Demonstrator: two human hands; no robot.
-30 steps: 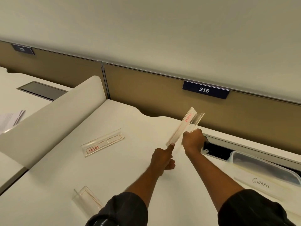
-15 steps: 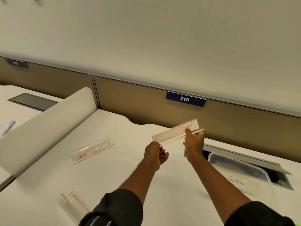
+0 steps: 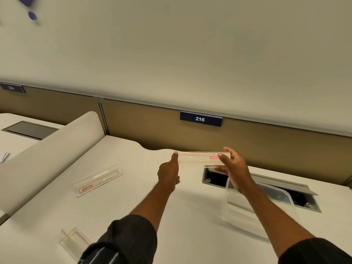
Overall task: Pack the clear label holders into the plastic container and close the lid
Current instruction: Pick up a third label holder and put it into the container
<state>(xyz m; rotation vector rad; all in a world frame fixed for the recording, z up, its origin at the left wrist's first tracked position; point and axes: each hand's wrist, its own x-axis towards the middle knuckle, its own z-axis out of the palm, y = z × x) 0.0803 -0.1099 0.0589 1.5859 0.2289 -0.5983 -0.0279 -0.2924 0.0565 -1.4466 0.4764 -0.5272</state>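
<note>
I hold one clear label holder (image 3: 198, 158) with red print level in the air above the white desk (image 3: 133, 202). My left hand (image 3: 169, 173) pinches its left end and my right hand (image 3: 232, 168) grips its right end. The open clear plastic container (image 3: 253, 204) stands on the desk just below my right wrist. A second clear label holder (image 3: 98, 180) lies flat on the desk to the left. A third clear label holder (image 3: 73, 240) sits near the front edge, partly hidden by my left sleeve.
A curved white divider (image 3: 47, 159) borders the desk on the left. An open cable hatch (image 3: 266, 189) lies behind the container. A tan partition with a blue "216" plate (image 3: 201, 119) runs along the back. Papers (image 3: 4, 157) rest on the neighbouring desk.
The held label holder has swung from steeply tilted to level. My hands have spread to its two ends. The view has tilted up and shifted left.
</note>
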